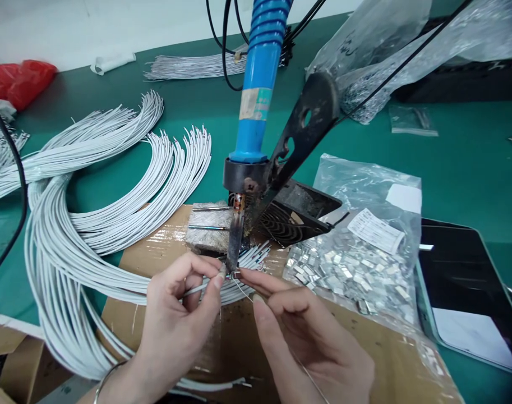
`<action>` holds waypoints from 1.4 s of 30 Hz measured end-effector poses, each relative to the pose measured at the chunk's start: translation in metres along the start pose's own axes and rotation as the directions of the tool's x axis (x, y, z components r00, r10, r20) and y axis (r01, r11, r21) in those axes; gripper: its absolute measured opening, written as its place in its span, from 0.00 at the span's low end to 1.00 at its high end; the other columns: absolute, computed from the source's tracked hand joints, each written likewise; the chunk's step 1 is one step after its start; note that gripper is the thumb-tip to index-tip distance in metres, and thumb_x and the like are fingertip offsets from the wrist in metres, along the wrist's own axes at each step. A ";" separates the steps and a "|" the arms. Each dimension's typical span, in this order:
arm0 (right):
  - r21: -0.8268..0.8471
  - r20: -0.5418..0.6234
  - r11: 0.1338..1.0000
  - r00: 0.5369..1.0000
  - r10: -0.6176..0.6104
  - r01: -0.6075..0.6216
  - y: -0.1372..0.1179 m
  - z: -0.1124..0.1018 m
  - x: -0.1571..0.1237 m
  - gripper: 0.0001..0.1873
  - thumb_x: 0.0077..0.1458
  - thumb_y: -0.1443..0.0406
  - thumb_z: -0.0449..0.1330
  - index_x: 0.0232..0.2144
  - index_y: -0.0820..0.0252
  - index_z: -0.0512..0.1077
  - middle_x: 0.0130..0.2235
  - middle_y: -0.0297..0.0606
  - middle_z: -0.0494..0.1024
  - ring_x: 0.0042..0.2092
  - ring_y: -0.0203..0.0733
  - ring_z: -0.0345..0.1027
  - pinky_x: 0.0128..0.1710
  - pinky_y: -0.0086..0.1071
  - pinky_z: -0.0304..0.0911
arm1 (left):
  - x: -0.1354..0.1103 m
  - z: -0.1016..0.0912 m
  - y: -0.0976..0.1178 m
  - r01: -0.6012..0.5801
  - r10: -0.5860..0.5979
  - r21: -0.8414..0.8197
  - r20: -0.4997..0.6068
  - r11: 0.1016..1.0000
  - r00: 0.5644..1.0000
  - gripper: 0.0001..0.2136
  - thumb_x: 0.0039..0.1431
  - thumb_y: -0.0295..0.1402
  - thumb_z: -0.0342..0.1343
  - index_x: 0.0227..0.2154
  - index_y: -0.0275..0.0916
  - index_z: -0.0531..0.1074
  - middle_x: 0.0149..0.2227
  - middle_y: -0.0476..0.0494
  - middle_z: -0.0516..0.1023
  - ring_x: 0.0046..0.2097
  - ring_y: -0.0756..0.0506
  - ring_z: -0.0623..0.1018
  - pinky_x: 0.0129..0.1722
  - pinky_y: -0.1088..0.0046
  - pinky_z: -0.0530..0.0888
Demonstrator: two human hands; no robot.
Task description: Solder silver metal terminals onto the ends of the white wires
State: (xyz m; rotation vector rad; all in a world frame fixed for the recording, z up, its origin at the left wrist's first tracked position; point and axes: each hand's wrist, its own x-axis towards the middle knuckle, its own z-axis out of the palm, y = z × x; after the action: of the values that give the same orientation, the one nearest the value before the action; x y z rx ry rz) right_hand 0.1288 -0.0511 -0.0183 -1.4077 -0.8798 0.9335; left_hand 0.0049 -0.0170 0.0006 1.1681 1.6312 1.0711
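Note:
My left hand (182,317) pinches the end of a white cable (195,289) between thumb and fingers. Thin solder wire (309,377) runs through my right hand (312,331), pinched by the thumb, its end reaching up to the iron's tip. A tiny metal connector (235,275) sits at the cable end, by my right fingertips; whether they grip it I cannot tell. Right above it points the tip of a blue-handled soldering iron (256,120), clamped upright in a black metal bracket (300,132). The exact joint is partly hidden by fingers and tip.
Bundles of white cables (49,241) curve along the left. Cardboard (155,247) lies under my hands. Behind the tip are a grey block (207,235) and a small black fan (285,221). A plastic bag of metal connectors (352,269) and a phone-like dark device (461,275) lie right.

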 end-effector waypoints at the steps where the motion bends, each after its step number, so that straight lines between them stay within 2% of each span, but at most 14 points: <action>1: -0.003 0.007 1.000 1.000 0.001 -0.001 0.000 0.000 0.000 0.13 0.63 0.67 0.66 0.25 0.56 0.72 0.45 0.39 0.89 0.40 0.39 0.84 0.42 0.25 0.75 | 0.000 0.000 0.000 0.001 -0.001 -0.002 -0.001 1.000 1.000 0.06 0.56 0.31 0.66 0.27 0.38 0.76 0.34 0.44 0.82 0.24 0.53 0.67 0.22 0.77 0.58; 5: -0.016 0.047 1.000 0.999 0.018 -0.017 0.002 -0.001 -0.001 0.13 0.64 0.66 0.65 0.27 0.56 0.71 0.46 0.37 0.88 0.37 0.35 0.83 0.38 0.23 0.73 | 0.001 -0.001 -0.002 0.022 -0.022 -0.005 0.008 1.000 1.000 0.06 0.57 0.30 0.66 0.27 0.38 0.77 0.32 0.45 0.82 0.23 0.54 0.66 0.22 0.77 0.58; 8: -0.012 0.054 0.999 0.998 0.033 -0.032 0.003 -0.001 -0.001 0.13 0.65 0.65 0.65 0.27 0.56 0.71 0.47 0.39 0.88 0.33 0.35 0.82 0.33 0.24 0.73 | 0.001 -0.001 -0.002 0.021 -0.021 -0.004 0.005 1.000 1.000 0.06 0.56 0.30 0.67 0.26 0.38 0.76 0.33 0.45 0.81 0.23 0.54 0.66 0.22 0.77 0.59; 14: -0.024 0.053 1.000 0.999 0.013 -0.011 0.006 -0.003 0.001 0.13 0.64 0.65 0.66 0.26 0.57 0.72 0.46 0.41 0.88 0.44 0.41 0.85 0.43 0.25 0.75 | 0.001 -0.001 -0.001 -0.010 0.010 0.011 0.001 1.000 1.000 0.06 0.56 0.30 0.66 0.26 0.39 0.76 0.34 0.43 0.82 0.27 0.50 0.73 0.21 0.77 0.58; 20: -0.008 0.051 1.000 0.998 0.029 -0.029 0.005 -0.003 0.001 0.13 0.64 0.64 0.66 0.26 0.56 0.72 0.45 0.39 0.88 0.42 0.39 0.85 0.42 0.24 0.74 | 0.001 -0.001 -0.001 -0.031 0.031 0.038 0.010 0.999 0.999 0.06 0.58 0.30 0.65 0.26 0.39 0.77 0.33 0.43 0.81 0.25 0.51 0.70 0.21 0.76 0.58; 25: -0.003 0.029 1.000 0.999 0.025 -0.025 0.005 -0.001 0.001 0.13 0.63 0.65 0.67 0.26 0.56 0.74 0.44 0.42 0.89 0.41 0.41 0.85 0.42 0.28 0.76 | 0.001 0.000 0.000 -0.023 0.022 0.035 0.009 0.999 1.000 0.06 0.56 0.30 0.66 0.26 0.38 0.76 0.34 0.44 0.81 0.24 0.53 0.66 0.22 0.75 0.56; 31: 0.019 0.002 1.000 1.000 0.012 -0.012 0.002 0.001 0.002 0.13 0.62 0.66 0.68 0.25 0.56 0.74 0.44 0.40 0.89 0.37 0.38 0.84 0.38 0.24 0.75 | 0.002 0.001 0.001 -0.004 0.004 -0.013 0.018 1.000 1.000 0.06 0.57 0.30 0.66 0.26 0.37 0.76 0.37 0.44 0.81 0.23 0.55 0.61 0.22 0.76 0.55; 37: -0.013 -0.003 0.999 0.999 -0.034 0.034 0.004 0.000 0.003 0.12 0.61 0.66 0.69 0.25 0.56 0.76 0.43 0.39 0.89 0.36 0.39 0.85 0.36 0.25 0.75 | 0.002 0.002 0.001 -0.016 0.016 -0.005 0.001 1.000 1.000 0.06 0.56 0.30 0.67 0.25 0.37 0.76 0.35 0.44 0.81 0.22 0.55 0.61 0.21 0.76 0.56; 42: -0.035 -0.016 0.998 0.998 -0.052 0.052 0.004 0.000 0.003 0.12 0.60 0.67 0.69 0.24 0.56 0.75 0.42 0.37 0.90 0.36 0.37 0.85 0.38 0.23 0.75 | 0.001 0.002 0.001 -0.016 0.016 0.005 0.001 1.000 1.000 0.06 0.56 0.30 0.66 0.25 0.38 0.76 0.35 0.44 0.82 0.23 0.54 0.64 0.21 0.76 0.57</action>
State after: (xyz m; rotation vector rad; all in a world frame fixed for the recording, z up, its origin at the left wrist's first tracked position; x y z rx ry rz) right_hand 0.1303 -0.0486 -0.0223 -1.4134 -0.9192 0.8695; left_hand 0.0065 -0.0153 0.0008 1.1865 1.6272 1.0776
